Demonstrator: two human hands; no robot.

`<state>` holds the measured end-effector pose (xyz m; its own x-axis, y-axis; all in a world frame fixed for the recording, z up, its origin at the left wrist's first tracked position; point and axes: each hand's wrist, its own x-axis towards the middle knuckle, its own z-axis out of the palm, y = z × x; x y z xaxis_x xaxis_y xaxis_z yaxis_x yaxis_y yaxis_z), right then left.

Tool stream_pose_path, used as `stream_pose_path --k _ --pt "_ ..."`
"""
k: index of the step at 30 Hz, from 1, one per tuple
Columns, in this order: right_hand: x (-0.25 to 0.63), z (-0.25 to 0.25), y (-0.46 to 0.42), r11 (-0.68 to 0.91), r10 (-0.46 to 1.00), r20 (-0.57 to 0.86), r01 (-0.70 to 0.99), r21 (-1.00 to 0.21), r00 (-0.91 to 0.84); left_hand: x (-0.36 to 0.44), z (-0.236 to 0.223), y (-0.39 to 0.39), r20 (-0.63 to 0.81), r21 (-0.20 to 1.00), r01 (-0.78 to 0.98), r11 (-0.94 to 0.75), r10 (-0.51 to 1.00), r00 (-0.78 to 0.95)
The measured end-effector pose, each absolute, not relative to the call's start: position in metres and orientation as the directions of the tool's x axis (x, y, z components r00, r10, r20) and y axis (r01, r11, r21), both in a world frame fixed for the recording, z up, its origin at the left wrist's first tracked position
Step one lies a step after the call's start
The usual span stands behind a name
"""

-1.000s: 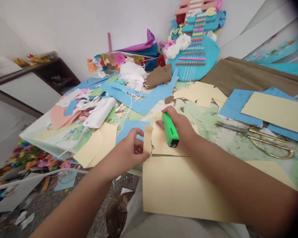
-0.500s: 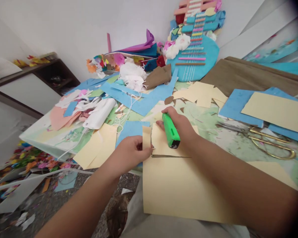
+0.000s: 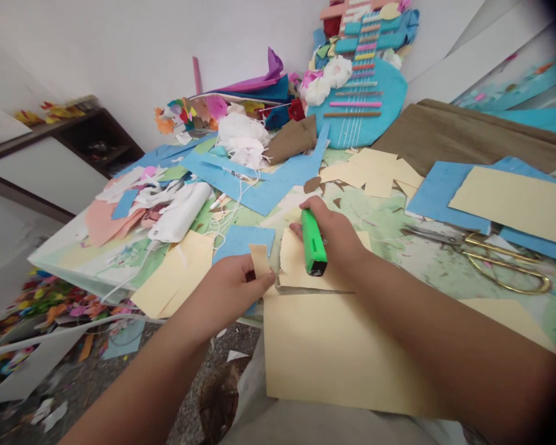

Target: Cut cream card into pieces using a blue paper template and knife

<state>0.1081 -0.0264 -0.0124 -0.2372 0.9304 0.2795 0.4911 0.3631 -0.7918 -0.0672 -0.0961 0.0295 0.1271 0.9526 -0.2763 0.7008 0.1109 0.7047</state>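
Observation:
Between the thumb and fingers of my left hand point(image 3: 229, 287) is a small cream paper strip point(image 3: 260, 259), its upper end standing up. Just right of it lies a cream paper piece point(image 3: 290, 262) with a rough left edge. My right hand point(image 3: 336, 238) is closed on a green stapler-shaped tool point(image 3: 313, 241) with a black near end, held over that piece. What its far end does is hidden by the fingers. A larger cream sheet point(image 3: 324, 352) extends from the table's near edge over my lap, below both hands.
Brass-handled scissors point(image 3: 505, 259) lie to the right, below blue and cream sheets point(image 3: 514, 204). A white power bank-like block point(image 3: 180, 213) with a cable sits left. Behind stands a blue paper guitar point(image 3: 375, 111). Paper scraps and flowers litter the floor at left.
My left hand has moved slightly left, carrying the paper strip away from the cream piece, so the gap between them is wider. My right hand stays on the green tool in nearly the same place.

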Motion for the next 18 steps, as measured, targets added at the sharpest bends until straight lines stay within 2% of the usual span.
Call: stream_pose_path --k 5,9,11,14,18 --pt "0.108 -0.012 -0.027 0.404 0.914 0.334 0.597 -0.693 -0.231 -0.07 0.026 -0.1 -0.302 0.825 0.542 0.158 0.935 0.187" --pt "0.111 -0.015 -0.025 0.383 0.915 0.385 0.568 -0.728 -0.123 -0.072 0.016 -0.102 -0.297 0.905 0.37 0.21 0.934 0.197" --pt "0.111 -0.012 -0.025 0.361 0.908 0.418 0.566 -0.741 -0.031 -0.071 0.013 -0.102 -0.289 0.916 0.345 0.204 0.932 0.216" --pt "0.111 -0.001 -0.029 0.376 0.871 0.487 0.543 -0.751 0.07 -0.067 0.012 -0.102 -0.3 0.889 0.421 0.181 0.925 0.235" --pt "0.117 0.018 -0.03 0.399 0.771 0.587 0.531 -0.748 0.248 -0.062 0.016 -0.103 -0.296 0.781 0.619 0.08 0.921 0.254"
